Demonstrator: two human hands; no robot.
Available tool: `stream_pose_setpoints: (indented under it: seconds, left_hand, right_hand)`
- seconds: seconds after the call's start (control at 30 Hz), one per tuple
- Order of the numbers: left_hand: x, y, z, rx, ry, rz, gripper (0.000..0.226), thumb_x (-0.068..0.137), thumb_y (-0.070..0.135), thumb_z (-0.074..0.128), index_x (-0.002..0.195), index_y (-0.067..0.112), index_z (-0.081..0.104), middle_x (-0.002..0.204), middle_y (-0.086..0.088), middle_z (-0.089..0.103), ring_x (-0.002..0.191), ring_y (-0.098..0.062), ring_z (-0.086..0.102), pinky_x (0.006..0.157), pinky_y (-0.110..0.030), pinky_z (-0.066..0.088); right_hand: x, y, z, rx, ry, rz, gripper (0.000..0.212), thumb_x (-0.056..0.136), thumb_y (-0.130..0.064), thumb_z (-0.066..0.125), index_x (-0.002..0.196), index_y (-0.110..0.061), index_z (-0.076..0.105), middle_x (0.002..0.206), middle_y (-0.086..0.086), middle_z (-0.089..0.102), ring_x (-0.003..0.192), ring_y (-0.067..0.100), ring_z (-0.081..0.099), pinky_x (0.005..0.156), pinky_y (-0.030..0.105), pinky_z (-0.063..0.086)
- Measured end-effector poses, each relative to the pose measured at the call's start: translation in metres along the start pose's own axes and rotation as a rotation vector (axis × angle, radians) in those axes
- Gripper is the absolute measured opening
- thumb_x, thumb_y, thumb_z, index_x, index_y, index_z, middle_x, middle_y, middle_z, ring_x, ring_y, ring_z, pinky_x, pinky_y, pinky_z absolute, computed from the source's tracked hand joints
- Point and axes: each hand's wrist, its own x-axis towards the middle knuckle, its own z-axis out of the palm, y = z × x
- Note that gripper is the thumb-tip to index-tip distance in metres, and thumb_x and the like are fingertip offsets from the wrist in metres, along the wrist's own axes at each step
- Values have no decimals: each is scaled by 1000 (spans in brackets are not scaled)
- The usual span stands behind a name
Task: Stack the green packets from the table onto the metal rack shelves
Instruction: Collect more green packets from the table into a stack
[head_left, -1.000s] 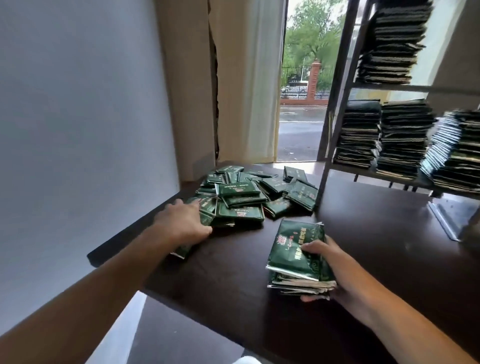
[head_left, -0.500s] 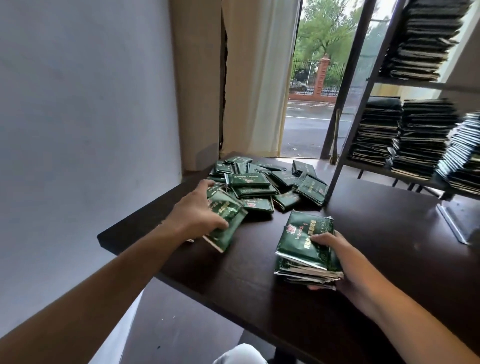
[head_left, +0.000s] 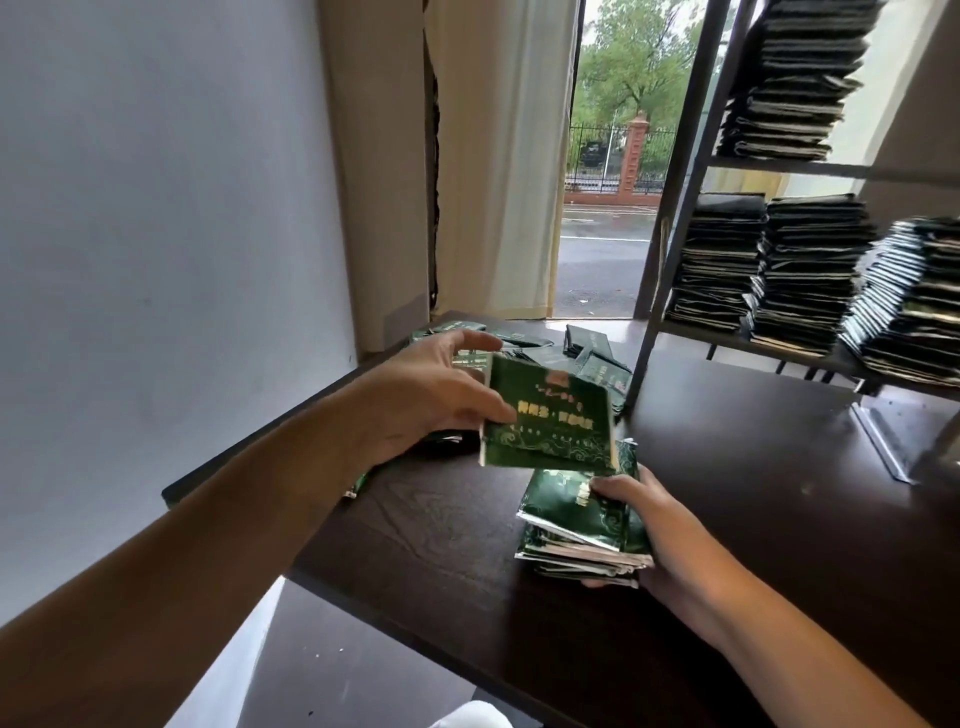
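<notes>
The raised green packet in the left hand bore a row of pale gold characters across its middle, above a scroll pattern, and a small reddish emblem near its top; motion blur left none of it legible. The top packet of the held stack showed gold marks, possibly characters, also unreadable.

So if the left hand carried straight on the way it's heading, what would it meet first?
Most likely the stack of green packets held by the right hand. The left hand carries a green packet just above that stack, though depth is hard to judge.
</notes>
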Motion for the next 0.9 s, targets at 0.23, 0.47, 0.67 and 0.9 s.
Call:
stream_pose_setpoints:
  seconds: [0.23,0.47,0.67,0.9]
  left_hand:
    - [19,8,10,-221,77,-26,25,95,0,58,118,6,65,97,-12,72,85,-21,72,68,-34,61]
    - [45,11,14,-221,139,-23,48,77,-12,46,115,14,59,123,-19,57,107,-27,58,80,-40,53]
    - [53,10,6,143,-161,-150,59,60,-4,53,116,6,71,114,-14,71,104,-25,63,80,-30,55]
    - [59,0,29,485,-171,-67,52,67,8,57,113,21,77,105,0,77,101,-19,67,94,-37,53]
  right_hand:
    - [-4,0,-2,-8,-55,-72,37,88,-21,67,123,-28,57,99,9,78,93,33,75,85,52,55]
    - [-8,2,-5,30,-35,-131,33,92,-15,66,119,-31,56,104,8,77,95,27,75,90,42,57]
    - [-5,5,-5,27,-70,-130,35,94,-18,63,124,-35,57,107,3,77,96,24,75,78,33,56]
    - [-3,5,-5,4,-88,-114,33,101,-24,54,133,-32,55,110,2,77,99,22,75,84,35,53]
